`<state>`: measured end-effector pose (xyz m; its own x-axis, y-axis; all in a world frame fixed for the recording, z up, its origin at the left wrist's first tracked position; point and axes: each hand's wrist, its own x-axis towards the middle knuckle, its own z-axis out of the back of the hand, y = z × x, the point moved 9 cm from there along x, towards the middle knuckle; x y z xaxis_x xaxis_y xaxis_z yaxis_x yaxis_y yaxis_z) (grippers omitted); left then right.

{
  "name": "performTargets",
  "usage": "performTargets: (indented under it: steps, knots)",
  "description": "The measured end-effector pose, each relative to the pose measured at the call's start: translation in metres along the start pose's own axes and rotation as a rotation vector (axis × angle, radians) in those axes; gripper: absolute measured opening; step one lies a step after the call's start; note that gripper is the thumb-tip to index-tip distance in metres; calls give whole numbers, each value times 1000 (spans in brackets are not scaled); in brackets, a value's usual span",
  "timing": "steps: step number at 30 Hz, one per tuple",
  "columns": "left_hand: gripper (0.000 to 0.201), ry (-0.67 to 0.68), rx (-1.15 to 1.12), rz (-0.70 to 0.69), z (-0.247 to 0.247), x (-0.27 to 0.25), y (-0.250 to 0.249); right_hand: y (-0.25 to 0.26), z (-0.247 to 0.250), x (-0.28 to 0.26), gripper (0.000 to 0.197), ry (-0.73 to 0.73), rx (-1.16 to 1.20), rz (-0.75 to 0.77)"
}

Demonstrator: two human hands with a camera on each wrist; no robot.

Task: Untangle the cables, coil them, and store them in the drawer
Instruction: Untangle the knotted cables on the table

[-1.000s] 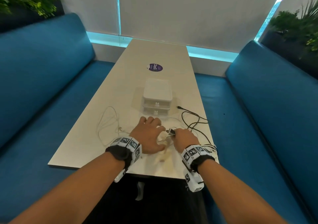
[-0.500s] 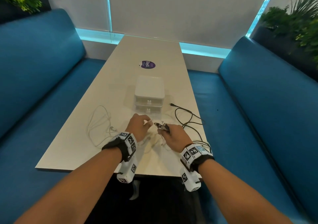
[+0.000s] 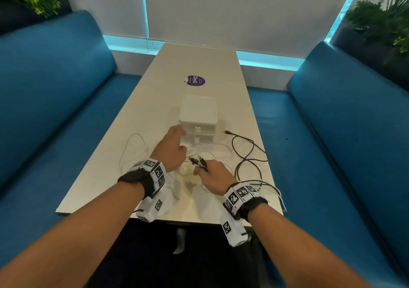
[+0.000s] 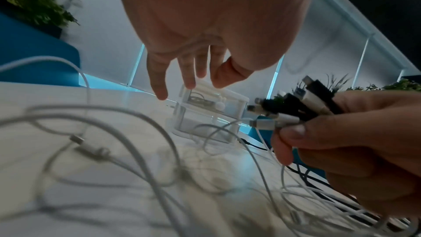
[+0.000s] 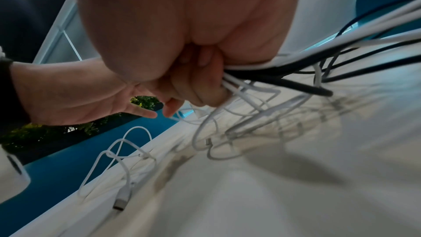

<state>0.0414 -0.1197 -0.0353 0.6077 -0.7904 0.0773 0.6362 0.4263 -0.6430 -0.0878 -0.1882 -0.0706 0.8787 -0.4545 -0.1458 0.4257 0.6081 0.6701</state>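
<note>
My right hand (image 3: 211,176) grips a bundle of black and white cable ends (image 4: 296,109), the plugs sticking out past the fingers (image 3: 199,162). Their cords (image 5: 284,77) trail down under the hand onto the table. My left hand (image 3: 171,148) hovers open, fingers spread (image 4: 180,71), just in front of the small white two-drawer box (image 3: 198,119), holding nothing. Both drawers look closed; the upper one shows cable inside (image 4: 200,100). Loose white cables (image 3: 132,150) loop on the table to the left. A black cable (image 3: 247,152) curls to the right.
The long white table (image 3: 199,66) runs away from me between two blue benches (image 3: 55,84). A purple round sticker (image 3: 194,80) lies beyond the box. Some cable hangs over the table's right front edge (image 3: 278,197). Plants stand in both back corners.
My left hand has let go of the cable pile and moved forward, open, toward the drawer box. The right hand keeps its grip on the cable ends and has lifted slightly.
</note>
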Motion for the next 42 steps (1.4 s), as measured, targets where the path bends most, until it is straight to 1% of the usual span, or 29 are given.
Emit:
performTargets:
  steps: [3, 5, 6, 8, 9, 11, 12, 14, 17, 20, 22, 24, 26, 27, 29, 32, 35, 37, 39, 42]
  knots:
    - [26, 24, 172, 61, 14, 0, 24, 2, -9, 4, 25, 29, -16, 3]
    - [15, 64, 243, 23, 17, -6, 32, -1, -11, 5, 21, 23, -9, -12]
    - [11, 74, 242, -32, 17, -10, 30, -2, -11, 5, 20, 17, -5, -18]
    - [10, 142, 247, -139, 11, -23, 22, -2, -12, 5, 20, 11, -6, -22]
    - [11, 212, 290, -177, 3, -30, 19, -2, -12, 5, 20, 9, -7, -24]
    - [18, 350, 492, -257, -15, -45, 16, -2, -13, 5, 21, 1, -8, -33]
    - [22, 389, 612, -296, -23, -50, 18, -3, -13, 5, 22, -9, -8, -41]
    - [22, 409, 773, -341, -32, -54, 23, -4, -11, 5, 25, -35, 2, -55]
    - [15, 382, 851, -371, -35, -54, 26, -7, -9, 5, 28, -61, 15, -66]
    - [16, 328, 802, -373, -30, -50, 22, -10, -9, 7, 29, -73, 25, -79]
    - [23, 285, 710, -303, -24, -43, 21, -12, -8, 8, 31, -109, 55, -89]
    - [34, 236, 650, -238, -19, -36, 20, -13, -2, 8, 34, -170, 68, -95]
    - [41, 216, 615, -214, -22, -33, 17, -13, 3, 7, 40, -220, 79, -105]
    - [42, 218, 591, -211, -25, -33, 14, -11, 5, 6, 42, -242, 91, -105]
    - [40, 225, 520, -221, -34, -33, 5, -9, 9, 4, 42, -272, 142, -96]
    - [30, 201, 382, -274, -45, -36, -15, -10, 10, 3, 41, -267, 221, -94]
    - [25, 159, 285, -315, -50, -40, -29, -13, 14, 3, 37, -264, 221, -91]
    - [23, 177, 265, -294, -54, -42, -24, -13, 20, 2, 32, -267, 139, -70]
    - [27, 220, 269, -254, -57, -41, -13, -16, 30, 0, 30, -300, 82, -51]
    - [30, 264, 227, -223, -57, -38, -9, -20, 37, -1, 36, -295, 72, -55]
